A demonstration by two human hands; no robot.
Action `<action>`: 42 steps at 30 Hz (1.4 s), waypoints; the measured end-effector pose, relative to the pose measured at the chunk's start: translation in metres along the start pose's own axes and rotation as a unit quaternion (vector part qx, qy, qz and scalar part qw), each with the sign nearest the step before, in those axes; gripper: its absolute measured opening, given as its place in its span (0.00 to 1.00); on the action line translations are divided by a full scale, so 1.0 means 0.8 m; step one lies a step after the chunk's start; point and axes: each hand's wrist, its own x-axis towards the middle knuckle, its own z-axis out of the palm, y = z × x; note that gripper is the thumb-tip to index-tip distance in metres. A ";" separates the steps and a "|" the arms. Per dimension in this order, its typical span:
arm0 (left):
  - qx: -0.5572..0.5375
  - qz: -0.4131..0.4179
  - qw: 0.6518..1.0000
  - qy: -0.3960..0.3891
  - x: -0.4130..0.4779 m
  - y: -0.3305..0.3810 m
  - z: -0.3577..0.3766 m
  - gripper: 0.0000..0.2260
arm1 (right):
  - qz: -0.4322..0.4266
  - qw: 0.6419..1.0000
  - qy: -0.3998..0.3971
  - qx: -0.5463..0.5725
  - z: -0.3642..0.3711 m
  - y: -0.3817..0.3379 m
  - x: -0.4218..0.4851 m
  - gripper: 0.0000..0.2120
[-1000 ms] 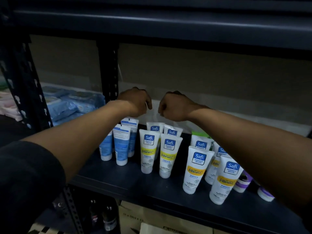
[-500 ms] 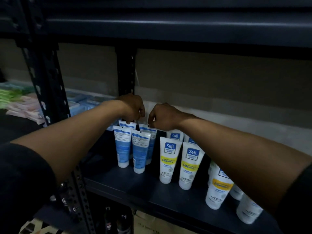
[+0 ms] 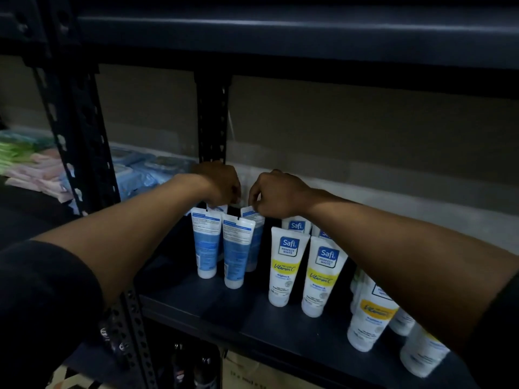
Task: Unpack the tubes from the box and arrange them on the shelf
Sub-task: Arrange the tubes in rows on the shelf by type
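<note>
Below, on the dark shelf [image 3: 213, 313] near its left rear corner, four blue tubes [image 3: 237, 248] stand cap-down with long axes upright, the rear pair lying directly beneath the left hand [image 3: 222, 183] and right hand [image 3: 276, 193], whose curled fingers pinch one crimped top each.

Dim storage bay — dark metal rack [image 3: 280, 32], perforated uprights [image 3: 81, 130], plain beige wall [image 3: 365, 130] behind with a paler band along its foot — pastel soft packs [image 3: 25, 164] stacked far left.
</note>
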 end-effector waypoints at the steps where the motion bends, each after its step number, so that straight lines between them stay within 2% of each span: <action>1: -0.022 -0.003 1.000 0.011 0.001 -0.002 0.003 0.10 | 0.004 1.000 -0.003 0.004 0.000 -0.001 0.000 0.13; 3: -0.056 -0.014 0.998 0.028 0.004 -0.005 0.010 0.15 | 0.013 1.000 -0.003 0.009 0.002 -0.002 0.001 0.17; 8: -0.104 -0.006 0.993 0.057 0.008 -0.013 0.026 0.31 | 0.018 1.000 0.007 0.010 0.005 -0.002 0.002 0.14; 10: -0.113 -0.015 0.992 0.047 0.008 -0.018 0.027 0.34 | 0.021 1.000 0.011 0.006 0.004 -0.003 0.002 0.14; 13: -0.085 -0.007 0.995 0.051 0.007 -0.024 0.027 0.26 | 0.023 1.000 0.004 0.002 0.003 -0.008 0.001 0.16; 17: -0.099 -0.022 0.992 0.076 0.003 -0.027 0.031 0.16 | -0.005 1.000 0.011 0.013 0.000 -0.011 -0.005 0.05; 21: -0.115 -0.016 0.989 0.094 0.006 -0.028 0.035 0.12 | -0.008 0.998 0.039 0.039 0.001 -0.009 -0.008 0.09; 36: -0.144 -0.009 0.986 0.081 -0.003 -0.022 0.027 0.13 | 0.000 0.998 0.053 0.031 0.004 -0.008 0.000 0.09; 39: -0.146 -0.010 0.987 0.067 -0.006 -0.023 0.024 0.13 | -0.019 0.997 0.077 0.023 -0.002 -0.010 -0.003 0.02; 42: -0.125 -0.015 0.990 0.069 -0.012 -0.025 0.015 0.11 | -0.039 0.990 0.118 0.062 -0.015 -0.021 -0.012 0.05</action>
